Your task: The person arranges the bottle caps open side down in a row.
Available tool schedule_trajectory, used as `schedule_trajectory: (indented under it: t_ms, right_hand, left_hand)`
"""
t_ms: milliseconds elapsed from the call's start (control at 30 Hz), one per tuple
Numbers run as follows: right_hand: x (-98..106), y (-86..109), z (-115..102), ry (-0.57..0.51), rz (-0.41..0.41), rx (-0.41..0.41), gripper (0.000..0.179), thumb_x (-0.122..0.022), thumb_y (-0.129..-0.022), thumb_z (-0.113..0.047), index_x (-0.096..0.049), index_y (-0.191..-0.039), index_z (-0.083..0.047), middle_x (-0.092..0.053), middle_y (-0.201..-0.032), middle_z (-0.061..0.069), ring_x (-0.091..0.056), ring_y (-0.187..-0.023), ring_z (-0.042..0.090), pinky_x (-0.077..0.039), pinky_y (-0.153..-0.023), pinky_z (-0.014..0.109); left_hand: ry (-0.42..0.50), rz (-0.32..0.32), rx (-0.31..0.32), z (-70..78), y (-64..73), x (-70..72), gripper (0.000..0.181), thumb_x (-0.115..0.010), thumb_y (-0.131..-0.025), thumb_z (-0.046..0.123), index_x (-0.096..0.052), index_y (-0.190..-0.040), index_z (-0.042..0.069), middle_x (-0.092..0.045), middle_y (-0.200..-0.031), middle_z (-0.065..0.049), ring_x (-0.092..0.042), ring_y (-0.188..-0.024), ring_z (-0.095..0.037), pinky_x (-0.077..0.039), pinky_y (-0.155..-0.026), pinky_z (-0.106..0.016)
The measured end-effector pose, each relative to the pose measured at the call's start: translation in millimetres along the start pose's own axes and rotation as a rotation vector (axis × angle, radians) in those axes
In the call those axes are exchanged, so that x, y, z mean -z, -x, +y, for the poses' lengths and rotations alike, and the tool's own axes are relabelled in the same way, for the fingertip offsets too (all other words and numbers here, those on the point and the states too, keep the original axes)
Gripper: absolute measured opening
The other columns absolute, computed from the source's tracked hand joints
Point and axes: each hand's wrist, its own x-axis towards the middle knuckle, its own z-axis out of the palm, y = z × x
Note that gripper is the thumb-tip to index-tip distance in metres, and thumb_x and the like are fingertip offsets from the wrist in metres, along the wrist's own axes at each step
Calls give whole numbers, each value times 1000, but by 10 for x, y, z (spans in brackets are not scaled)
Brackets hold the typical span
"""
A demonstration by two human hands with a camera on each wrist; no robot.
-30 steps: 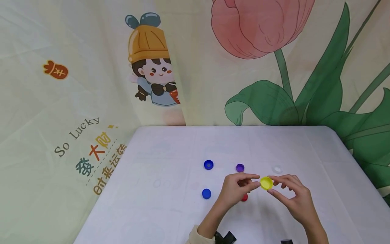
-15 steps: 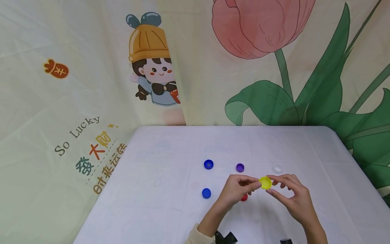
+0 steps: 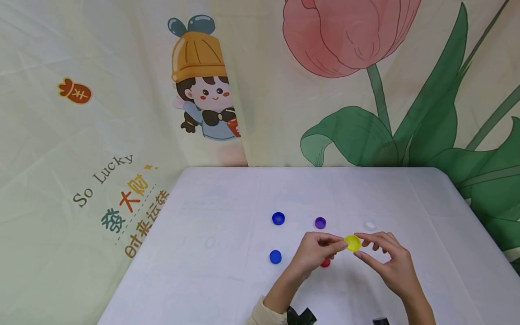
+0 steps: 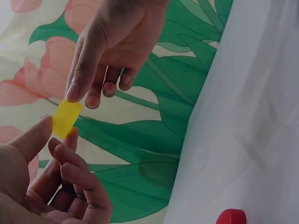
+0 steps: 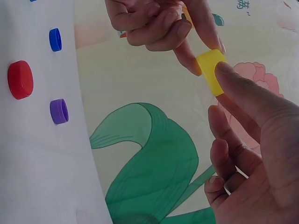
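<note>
A yellow bottle cap (image 3: 352, 243) is held up above the table, its hollow side facing the head camera. My left hand (image 3: 314, 250) pinches its left edge between thumb and fingers. From the other side my right hand (image 3: 392, 259) also grips it, thumb at the lower edge and index finger at the upper one. In the right wrist view the right thumb (image 5: 245, 86) lies across the yellow cap (image 5: 209, 70). The left wrist view has both hands meeting at the cap (image 4: 67, 119). A red cap (image 3: 325, 262) is partly hidden behind my left hand.
Two blue caps lie left of the hands, a hollow-side-up blue cap (image 3: 278, 218) and a nearer blue cap (image 3: 275, 257). A purple cap (image 3: 320, 223) and a clear ring-like cap (image 3: 369, 225) lie farther back on the white table (image 3: 203, 271). A printed curtain hangs behind.
The yellow cap has shifted slightly left, along with my right hand. My left thumb and fingers, spread at its edge one second ago, have come together on it. The other caps stay put.
</note>
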Motion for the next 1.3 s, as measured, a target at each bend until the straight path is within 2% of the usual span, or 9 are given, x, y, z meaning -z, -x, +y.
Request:
schedule_trajectory:
  t_ms: [233, 400, 500, 600, 733, 967, 1167, 1300]
  right_hand:
    - [-23, 13, 21, 39, 3, -47, 40, -83, -67, -10, -70, -103, -18, -61, -81, -6, -45, -79, 8, -33, -65, 23]
    - [-36, 21, 10, 56, 9, -73, 36, -83, -67, -11, -71, -102, -14, -60, -80, -7, -44, -78, 7, -34, -65, 22]
    - [-47, 27, 5, 59, 11, -72, 36, -83, -67, -10, -71, -100, -12, -60, -80, -8, -45, -78, 7, -34, -65, 22]
    - [-53, 28, 1, 54, 10, -71, 35, -83, -67, -10, -71, -100, -10, -60, -80, -8, -45, -78, 6, -34, -65, 21]
    - [-59, 27, 4, 41, 9, -73, 32, -81, -69, -9, -71, -99, -8, -60, -79, -8, -45, -75, 6, -34, -64, 21]
    - [-55, 16, 48, -10, 15, -65, 19, -72, -79, -5, -71, -99, -7, -62, -82, -7, -45, -72, 6, -33, -64, 24]
    - [-64, 17, 64, -23, 19, -68, 19, -72, -79, -6, -72, -98, -10, -62, -80, -8, -45, -72, 6, -33, -63, 25]
    - [-86, 20, 86, -26, 21, -73, 22, -74, -76, -3, -72, -97, -9, -61, -79, -7, -45, -72, 7, -32, -63, 25]
  left_hand:
    - [1, 2, -27, 14, 12, 15, 18, -73, -80, 22, -74, -93, 10, -67, -77, -5, -51, -57, -9, -42, -50, -19]
    - [-43, 15, -95, 18, 22, 28, 19, -73, -79, 22, -74, -95, 12, -64, -72, 2, -50, -57, -8, -41, -48, -18]
    - [-121, 35, -190, 13, 27, 38, 21, -74, -79, 24, -73, -97, 14, -61, -69, 4, -50, -59, -6, -41, -49, -18]
    - [-206, 57, -324, 4, 25, 47, 23, -74, -79, 25, -73, -99, 13, -59, -67, 5, -51, -62, -4, -44, -53, -19]
    - [-274, 70, -476, -9, 8, 56, 24, -73, -80, 24, -72, -99, 10, -57, -66, 4, -50, -63, -2, -46, -56, -21]
    - [-397, 59, -662, -25, -25, 70, 23, -72, -80, 22, -72, -101, 12, -54, -65, 5, -48, -62, 0, -44, -57, -16]
    - [-612, 115, -844, -46, -37, 78, 24, -73, -79, 25, -72, -101, 15, -54, -65, 8, -47, -62, 0, -35, -62, -10]
    - [-678, 137, -895, -64, -44, 79, 24, -73, -79, 26, -73, -100, 16, -54, -65, 10, -47, -61, -1, -33, -65, -9]
